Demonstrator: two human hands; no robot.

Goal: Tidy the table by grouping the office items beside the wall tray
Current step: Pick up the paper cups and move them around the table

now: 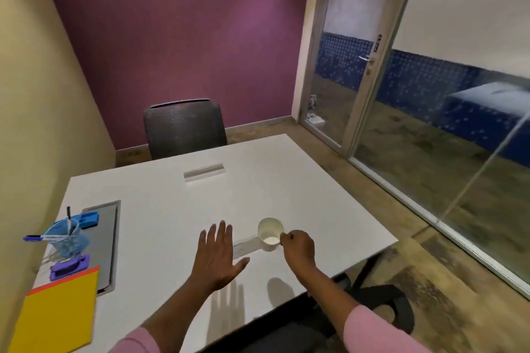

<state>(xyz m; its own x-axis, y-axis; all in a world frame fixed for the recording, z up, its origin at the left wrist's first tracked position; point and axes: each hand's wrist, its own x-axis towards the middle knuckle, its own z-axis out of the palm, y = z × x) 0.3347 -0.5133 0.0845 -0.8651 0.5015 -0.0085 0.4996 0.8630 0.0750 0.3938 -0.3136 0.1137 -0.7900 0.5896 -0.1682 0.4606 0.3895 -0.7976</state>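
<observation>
My right hand (298, 245) grips the handle of a white mug (270, 233) near the table's right front. My left hand (218, 255) hovers flat and open over the white table (258, 180), fingers spread, partly covering a grey slot cover (245, 246). Along the left wall lies the grey wall tray (110, 238). Beside it stand a blue mesh cup (67, 238) with pens, a blue stapler-like item (90, 219), a purple item (68, 266) and a yellow folder (57, 315) over an orange one.
A dark mesh chair (183, 127) stands at the table's far side, and a black chair (381, 306) sits under the near right edge. A second grey slot cover (204, 171) lies at the table's far middle. A glass door and partition (372, 66) run along the right.
</observation>
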